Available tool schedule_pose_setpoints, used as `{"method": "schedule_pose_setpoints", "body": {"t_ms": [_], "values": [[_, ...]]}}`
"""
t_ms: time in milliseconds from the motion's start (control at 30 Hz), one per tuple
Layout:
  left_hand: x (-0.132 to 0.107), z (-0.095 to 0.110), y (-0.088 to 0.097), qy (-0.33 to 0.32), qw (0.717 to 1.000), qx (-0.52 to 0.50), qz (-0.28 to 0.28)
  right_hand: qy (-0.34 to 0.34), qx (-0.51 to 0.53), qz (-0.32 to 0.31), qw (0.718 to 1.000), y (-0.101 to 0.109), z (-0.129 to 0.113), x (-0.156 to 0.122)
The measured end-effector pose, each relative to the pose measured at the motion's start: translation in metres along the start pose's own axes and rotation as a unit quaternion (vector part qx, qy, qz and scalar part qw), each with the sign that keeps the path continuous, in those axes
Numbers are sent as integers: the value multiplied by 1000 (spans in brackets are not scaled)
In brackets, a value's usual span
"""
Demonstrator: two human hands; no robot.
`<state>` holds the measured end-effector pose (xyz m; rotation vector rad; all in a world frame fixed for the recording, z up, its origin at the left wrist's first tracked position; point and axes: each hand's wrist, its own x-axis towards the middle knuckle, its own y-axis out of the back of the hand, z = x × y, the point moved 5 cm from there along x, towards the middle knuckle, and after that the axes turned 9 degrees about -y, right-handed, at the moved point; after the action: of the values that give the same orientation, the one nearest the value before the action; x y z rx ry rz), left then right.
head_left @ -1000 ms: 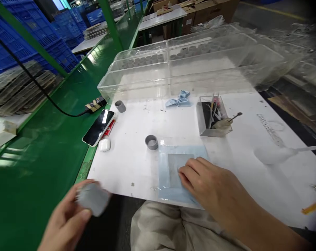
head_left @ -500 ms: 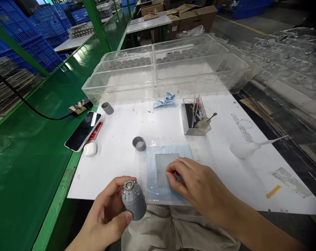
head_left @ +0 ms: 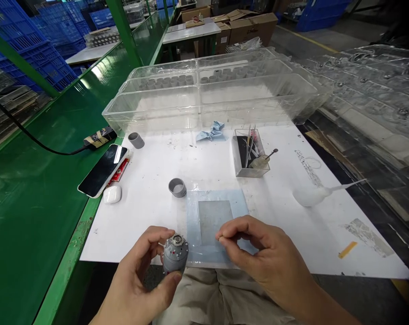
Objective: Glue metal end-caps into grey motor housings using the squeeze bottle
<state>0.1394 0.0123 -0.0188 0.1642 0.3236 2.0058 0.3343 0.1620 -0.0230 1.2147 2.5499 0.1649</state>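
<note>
My left hand (head_left: pixel 145 271) is wrapped round a grey model space capsule (head_left: pixel 176 256), a rounded body with a ringed top and tiny raised parts, held near the table's front edge. To its right, my right hand (head_left: pixel 258 253) pinches a very small piece (head_left: pixel 220 238) between thumb and forefinger; its kind is too small to make out. Below the right fingers lies a light blue cloth (head_left: pixel 194 225) with a grey square sheet (head_left: pixel 213 216) on it. Just beyond the cloth stands a short grey ring (head_left: pixel 177 188).
At the back are clear plastic trays (head_left: pixel 150 108) with several grey rings. A clear box (head_left: pixel 250 171) of tweezers and tools stands right of a crumpled blue cloth (head_left: pixel 213 132). A phone (head_left: pixel 103 170) and a white case (head_left: pixel 112 194) lie left; a squeeze bottle (head_left: pixel 309 196) lies right.
My right hand has lifted off the grey sheet and turned, now showing a tiny piece at its fingertips. My left hand has tipped the capsule so its top faces me more.
</note>
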Motion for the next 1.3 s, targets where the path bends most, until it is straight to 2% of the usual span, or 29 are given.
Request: {"method": "schedule_pose_setpoints", "body": {"t_ms": [133,267,433,500,633,767,867,967,1100,1300], "values": [[-1,-2,0,-19,999,12,-24,-3,39,5,999,-1,-3,-3],[1,-5,0,-38,999,28,-3,-1,51,2,999,-3,-4,-4],[16,-1,-8,-138,981,131,-26,-28,60,-6,998,-6,-5,-6],[21,-2,-11,-158,974,161,-25,-23,57,-5,998,-6,-7,-6],[24,-10,-10,-137,975,177,-13,1,52,7,999,0,-8,-7],[30,-10,9,-99,984,150,-13,-9,56,28,998,4,2,-5],[48,-2,25,-83,989,119,3,-19,76,45,996,5,11,-3],[73,10,32,-77,987,137,36,-36,94,56,993,5,18,-2],[99,21,26,-86,982,160,45,-64,138,61,986,5,25,-2],[133,42,14,-135,969,207,18,-32,134,78,987,7,22,-3]]}}
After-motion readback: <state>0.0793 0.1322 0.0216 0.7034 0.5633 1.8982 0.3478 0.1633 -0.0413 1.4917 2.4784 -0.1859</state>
